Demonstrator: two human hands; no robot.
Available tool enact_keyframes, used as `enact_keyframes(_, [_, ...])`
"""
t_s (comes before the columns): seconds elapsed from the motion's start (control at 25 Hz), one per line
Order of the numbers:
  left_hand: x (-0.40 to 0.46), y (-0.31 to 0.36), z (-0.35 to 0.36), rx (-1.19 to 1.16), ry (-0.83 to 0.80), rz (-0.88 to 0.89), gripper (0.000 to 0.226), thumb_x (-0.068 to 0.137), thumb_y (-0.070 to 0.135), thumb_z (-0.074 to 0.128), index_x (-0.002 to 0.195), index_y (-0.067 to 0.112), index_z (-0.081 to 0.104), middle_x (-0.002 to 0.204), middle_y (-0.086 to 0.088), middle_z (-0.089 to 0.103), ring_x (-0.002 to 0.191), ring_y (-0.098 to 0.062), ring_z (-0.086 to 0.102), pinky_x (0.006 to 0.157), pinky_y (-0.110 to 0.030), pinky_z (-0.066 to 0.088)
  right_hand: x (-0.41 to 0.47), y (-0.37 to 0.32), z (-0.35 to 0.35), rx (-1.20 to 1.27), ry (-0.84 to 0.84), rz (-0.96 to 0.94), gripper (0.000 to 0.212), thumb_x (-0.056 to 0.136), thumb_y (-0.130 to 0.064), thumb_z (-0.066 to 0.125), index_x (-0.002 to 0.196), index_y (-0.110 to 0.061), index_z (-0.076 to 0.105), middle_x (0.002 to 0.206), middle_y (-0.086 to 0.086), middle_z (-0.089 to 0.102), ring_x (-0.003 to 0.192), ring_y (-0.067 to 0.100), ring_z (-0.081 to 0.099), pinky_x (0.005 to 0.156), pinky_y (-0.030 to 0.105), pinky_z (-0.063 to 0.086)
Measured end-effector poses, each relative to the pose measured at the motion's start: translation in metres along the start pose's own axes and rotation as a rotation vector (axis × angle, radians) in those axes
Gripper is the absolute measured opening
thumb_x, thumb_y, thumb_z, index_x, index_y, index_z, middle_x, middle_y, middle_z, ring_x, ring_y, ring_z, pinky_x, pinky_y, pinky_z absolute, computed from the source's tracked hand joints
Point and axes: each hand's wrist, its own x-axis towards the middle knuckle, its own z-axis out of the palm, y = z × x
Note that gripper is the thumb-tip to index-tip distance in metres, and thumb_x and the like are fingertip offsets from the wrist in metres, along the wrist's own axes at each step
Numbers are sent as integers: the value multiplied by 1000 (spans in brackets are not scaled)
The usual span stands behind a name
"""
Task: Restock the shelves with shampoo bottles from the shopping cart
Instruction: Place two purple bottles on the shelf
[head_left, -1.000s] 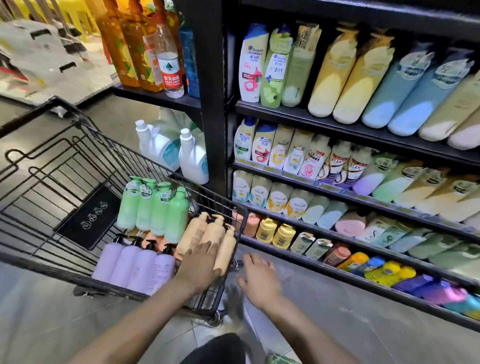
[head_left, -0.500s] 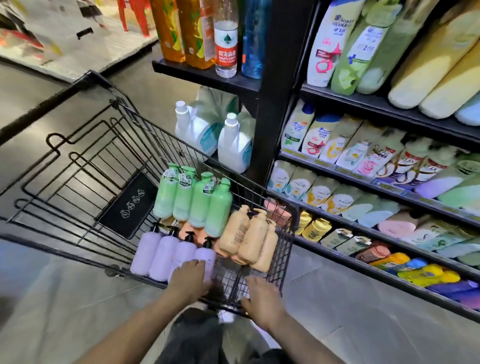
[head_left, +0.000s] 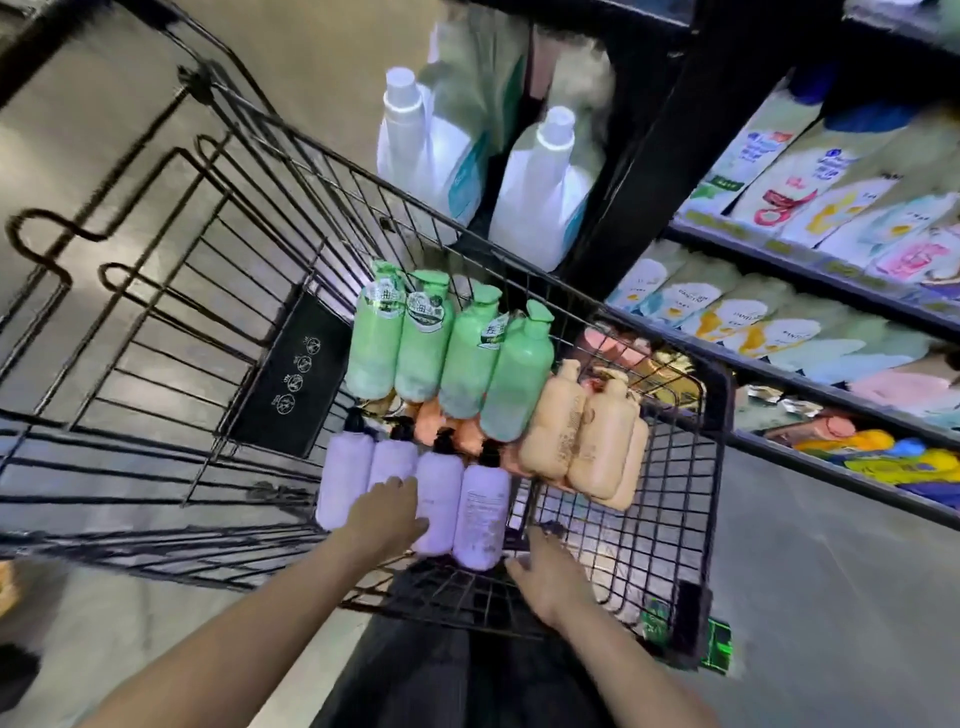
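Four lilac pump bottles lie side by side at the near end of the shopping cart. The left hand lies over the second and third of them, fingers spread on top; whether it grips one I cannot tell. The right hand rests on the cart's wire floor just right of the fourth lilac bottle, fingers loosely extended, holding nothing. Beyond the lilac row stand four green bottles, and beside them to the right lie beige pump bottles. Stocked shelves of shampoo rise to the right of the cart.
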Motion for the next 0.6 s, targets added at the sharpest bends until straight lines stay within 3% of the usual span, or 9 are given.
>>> enact_keyframes(0.12, [30,-3,15,-170,-54,-5,41,89,31,44,120,5,47,121,-14,53,110,-30,52,89,-35,40,28,-3,10,164,-44,60,51,93,-42,47,133,-12,39,135,13,48,119,29,53,91,33,46])
enact_keyframes(0.24, [55,2,35,-373,-90,-87,60,79,48,31,119,5,45,123,-15,54,107,-30,54,84,-33,39,54,-6,23,318,-75,140,58,91,-38,52,139,-12,33,137,14,48,122,30,51,90,32,43])
enact_keyframes(0.32, [69,1,46,-451,-63,-215,57,85,41,50,128,4,39,126,-16,51,113,-33,53,84,-32,40,70,-8,33,401,-86,187,63,88,-37,58,139,-12,30,137,14,49,121,31,51,93,35,45])
enact_keyframes(0.4, [82,0,55,-563,-43,-242,68,77,44,58,125,-1,42,119,-19,53,112,-37,54,82,-29,41,83,-10,44,487,-60,215,71,84,-33,64,140,-10,28,137,13,49,123,31,50,95,36,44])
enact_keyframes(0.48, [95,0,64,-620,-21,-222,67,74,47,57,116,-5,45,107,-18,54,108,-37,54,79,-30,40,96,-12,51,575,-48,240,69,80,-24,70,136,-7,34,130,14,55,115,28,55,89,32,45])
enact_keyframes(0.6, [103,4,70,-689,43,-313,49,86,27,62,120,-4,42,107,-15,52,109,-34,51,80,-31,36,111,-17,60,675,2,250,56,63,-23,79,109,-3,53,99,13,65,87,20,61,77,28,50])
